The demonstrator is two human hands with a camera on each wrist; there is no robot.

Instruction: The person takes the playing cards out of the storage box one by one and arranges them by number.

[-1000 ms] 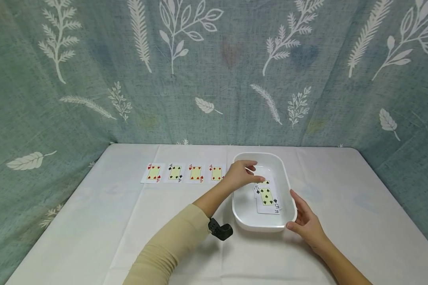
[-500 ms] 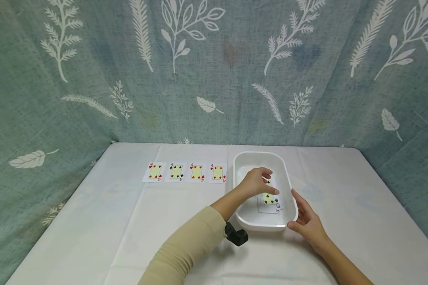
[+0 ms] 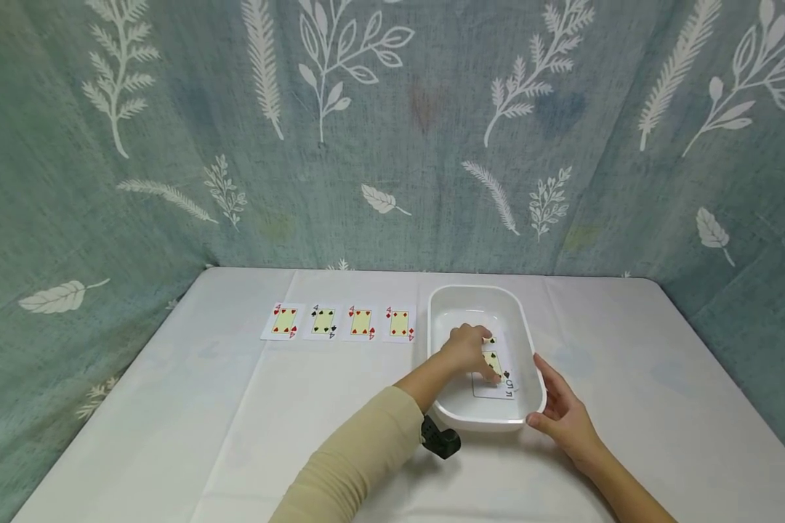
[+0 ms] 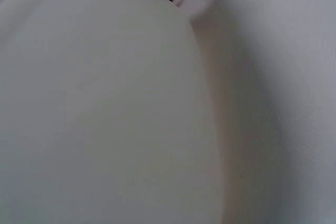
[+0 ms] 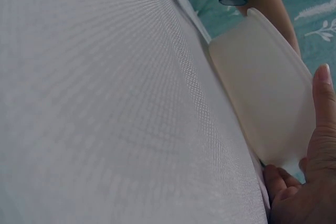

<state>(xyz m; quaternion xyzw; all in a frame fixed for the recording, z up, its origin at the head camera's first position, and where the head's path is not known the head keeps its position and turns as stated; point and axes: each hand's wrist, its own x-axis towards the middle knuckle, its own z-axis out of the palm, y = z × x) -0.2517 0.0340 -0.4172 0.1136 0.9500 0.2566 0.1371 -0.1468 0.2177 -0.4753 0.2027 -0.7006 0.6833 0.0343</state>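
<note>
A white plastic tray (image 3: pixel 451 403) stands on the table, with black-suited playing cards (image 3: pixel 490 392) face up on its floor; one shows a five of spades. My left hand (image 3: pixel 466 350) is down inside the tray, thumb and fingers spread over the cards and partly hiding them. Whether it grips a card cannot be told. At the near right corner my right hand (image 3: pixel 562 410) holds the tray, thumb at the rim and fingers along the side. The right wrist view shows that tray's outer wall (image 5: pixel 262 87) beside the thumb. Sleeve mostly fills the left wrist view.
Left of the tray, several fours lie face up in a row, from a four of hearts (image 3: pixel 284 321) to a four of diamonds (image 3: pixel 400 323). A white cloth covers the table (image 3: pixel 268 436). Behind hangs a leaf-patterned green curtain (image 3: pixel 405 181).
My left hand has moved right and then toward me and down onto the cards in the tray. The four of diamonds has come into full view. My right hand keeps its hold.
</note>
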